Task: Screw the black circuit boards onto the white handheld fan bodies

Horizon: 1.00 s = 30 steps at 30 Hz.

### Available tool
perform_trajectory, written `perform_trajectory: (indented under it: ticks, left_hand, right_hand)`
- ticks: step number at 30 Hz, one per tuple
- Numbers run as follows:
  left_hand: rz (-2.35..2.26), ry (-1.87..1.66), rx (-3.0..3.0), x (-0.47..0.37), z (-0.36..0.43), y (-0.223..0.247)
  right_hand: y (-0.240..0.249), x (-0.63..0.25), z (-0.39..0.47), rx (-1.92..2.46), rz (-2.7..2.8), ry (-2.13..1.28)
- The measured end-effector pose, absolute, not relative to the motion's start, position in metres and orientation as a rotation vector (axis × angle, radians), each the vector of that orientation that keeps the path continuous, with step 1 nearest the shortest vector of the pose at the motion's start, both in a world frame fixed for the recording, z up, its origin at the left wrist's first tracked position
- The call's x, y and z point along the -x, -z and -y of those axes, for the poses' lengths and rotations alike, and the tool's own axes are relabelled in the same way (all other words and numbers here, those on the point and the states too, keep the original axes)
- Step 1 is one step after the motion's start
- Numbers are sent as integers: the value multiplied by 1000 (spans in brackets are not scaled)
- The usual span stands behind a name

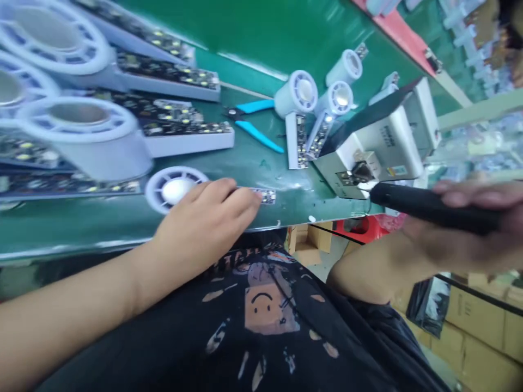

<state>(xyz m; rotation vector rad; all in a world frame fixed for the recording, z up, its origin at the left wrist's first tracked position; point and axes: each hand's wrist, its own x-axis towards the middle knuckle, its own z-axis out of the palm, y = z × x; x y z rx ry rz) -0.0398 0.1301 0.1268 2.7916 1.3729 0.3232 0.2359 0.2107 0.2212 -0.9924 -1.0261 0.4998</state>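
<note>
While my left hand [212, 209] lies over a white lamp-like piece [176, 190] near the front edge of the green bench [253, 169], its fingers sit side by side, bent across the narrow arm; their undersides are hidden, so I cannot tell how firmly they grip. To the left of my knuckles shows the piece's round head: a pale, whitish disc at the centre, a broad white rim around it, broken by a ring of small openings. Past my fingertips, the arm's far end pokes out, bearing a bit of circuit board with small light-coloured components.

My right hand [469, 242], somewhat blurred, is clamped around a black-handled tool [425, 204], its thin metal tip pointing at the small fittings on the front of a silver-and-dark metal box [384, 141]. Larger pieces of similar build [93, 147] crowd the bench at left, their black boards dotted with yellowish LEDs. Blue-handled cutters [255, 106] lie beyond my left hand, handles spread.
</note>
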Motion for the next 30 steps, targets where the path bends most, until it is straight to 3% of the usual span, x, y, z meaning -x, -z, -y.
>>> perform_trajectory:
  ticks: [6, 23, 28, 30]
  left_hand:
    - [-1299, -296, -2644, 44, -129, -119]
    - [-1344, -311, -2584, 45, -125, -112]
    - [-1393, -311, -2603, 46, -125, -113]
    - [-1370, -295, -2620, 47, -127, -116]
  right_hand:
    - [-190, -227, -233, 796, 1124, -253]
    - [-184, -226, -244, 731, 1209, -348]
    - [-192, -223, -238, 845, 1261, -329]
    - [-202, -228, -232, 991, 1371, -468]
